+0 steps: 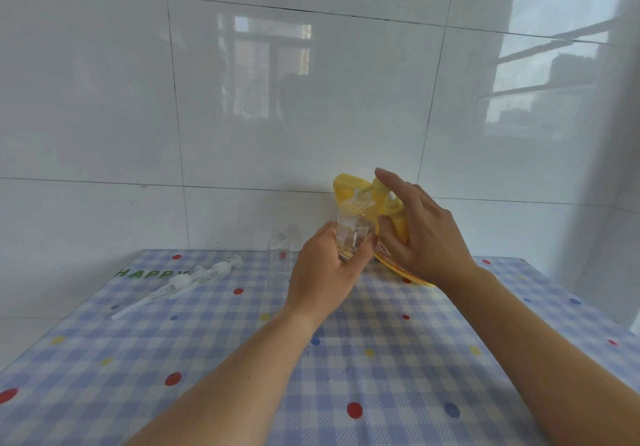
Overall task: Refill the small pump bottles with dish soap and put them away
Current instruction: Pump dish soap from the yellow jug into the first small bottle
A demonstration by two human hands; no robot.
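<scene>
Head camera view, centre of the frame: the left hand (325, 265) is wrapped around a small clear square bottle (355, 229), lifted off the table with its open neck held up under the nozzle of a yellow dish soap jug (394, 220). The right hand (426, 234) rests on the jug's pump head, index finger on top and thumb against the jug's side, so it is closed loosely on the pump, not spread wide. Some clear liquid seems to sit in the held bottle; how much is hard to tell.

Just left of the hands, a second clear bottle (278, 255) stands uncapped on the checked tablecloth (381, 359). Further left lie two white pump tops (194, 281) with their dip tubes, on their sides.

The small bottle looks light and rigid, likely thin plastic, smooth and apt to turn slippery if soap runs down it; gripping the flat sides low on the body, as now, leaves the neck free. The jug is probably much heavier and best steadied by its handle while pumping. The dip tubes look thin and bendable, so the tops are better lifted by their collars.
</scene>
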